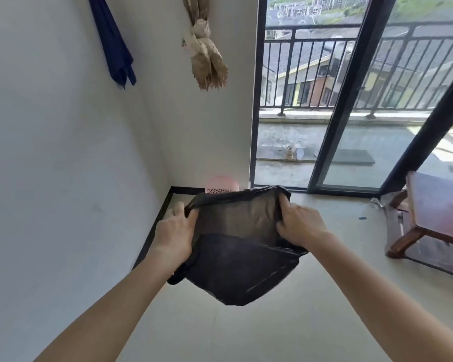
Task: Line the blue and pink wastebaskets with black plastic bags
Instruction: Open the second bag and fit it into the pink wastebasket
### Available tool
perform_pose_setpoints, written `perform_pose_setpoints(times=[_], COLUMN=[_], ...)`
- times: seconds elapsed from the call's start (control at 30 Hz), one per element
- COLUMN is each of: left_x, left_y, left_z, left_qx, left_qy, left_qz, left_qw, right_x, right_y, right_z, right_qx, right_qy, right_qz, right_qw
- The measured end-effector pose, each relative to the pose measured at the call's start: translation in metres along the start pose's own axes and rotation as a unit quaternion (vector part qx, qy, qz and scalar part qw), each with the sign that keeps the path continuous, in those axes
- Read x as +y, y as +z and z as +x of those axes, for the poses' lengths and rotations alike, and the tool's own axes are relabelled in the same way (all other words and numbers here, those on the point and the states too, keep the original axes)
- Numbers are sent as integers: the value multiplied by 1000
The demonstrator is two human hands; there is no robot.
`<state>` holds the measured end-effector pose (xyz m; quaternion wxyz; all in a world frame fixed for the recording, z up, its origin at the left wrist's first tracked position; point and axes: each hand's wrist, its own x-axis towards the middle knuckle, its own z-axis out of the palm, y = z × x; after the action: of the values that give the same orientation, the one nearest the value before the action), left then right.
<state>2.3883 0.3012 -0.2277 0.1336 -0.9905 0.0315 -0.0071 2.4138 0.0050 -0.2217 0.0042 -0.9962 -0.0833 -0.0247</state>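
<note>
A black plastic bag [239, 246] hangs in the air in front of me, its mouth stretched wide. My left hand [174, 232] grips the bag's left edge and my right hand [300, 224] grips its right edge. Behind the bag, in the room's corner, stands the pink wastebasket [221, 184]; only its rim and mesh top show, the rest is hidden by the bag. No blue wastebasket is in view.
A white wall [63, 152] runs close on my left. A sliding glass door [324, 126] to a balcony is ahead. A wooden table [437, 212] stands at the right. Light floor [246, 330] lies below the bag.
</note>
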Motion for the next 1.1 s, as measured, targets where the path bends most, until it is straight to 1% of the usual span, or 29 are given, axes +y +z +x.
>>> perform_pose_setpoints(times=[0.13, 0.27, 0.37, 0.5, 0.67, 0.73, 0.8, 0.9, 0.93, 1.03, 1.1], left_x=[-21, -41, -60, -73, -57, -43, -31, -17, -14, -6, -4], left_y=[20, 55, 83, 100, 116, 127, 139, 163, 170, 196, 213], left_z=[101, 222, 324, 444, 560, 596, 627, 662, 668, 696, 711], left_qx=[-34, -34, -28, -16, -10, 13, 44, 48, 33, -56, -107], left_qy=[-15, -20, -11, 29, 72, 60, 27, -2, -4, -23, -35], left_qz=[8, -23, -59, -96, -178, -227, -260, -270, -261, -196, -155], left_qw=[999, 999, 998, 995, 981, 972, 964, 962, 965, 979, 981], right_x=[-4, -4, 0, 16, 47, 60, 71, 85, 86, 96, 98], right_y=[17, 47, 71, 88, 114, 132, 151, 185, 195, 233, 251], right_z=[112, 224, 313, 408, 497, 531, 564, 616, 630, 686, 716], right_qx=[-26, -47, -57, -141, -212, -236, -237, -228, -228, -233, -229], right_qy=[-67, -85, -62, -37, 25, 37, 57, 81, 86, 84, 74], right_qz=[-3, 17, 23, -22, -38, -45, -38, -28, -17, 8, 25], right_qw=[997, 995, 996, 989, 976, 970, 969, 970, 970, 969, 970])
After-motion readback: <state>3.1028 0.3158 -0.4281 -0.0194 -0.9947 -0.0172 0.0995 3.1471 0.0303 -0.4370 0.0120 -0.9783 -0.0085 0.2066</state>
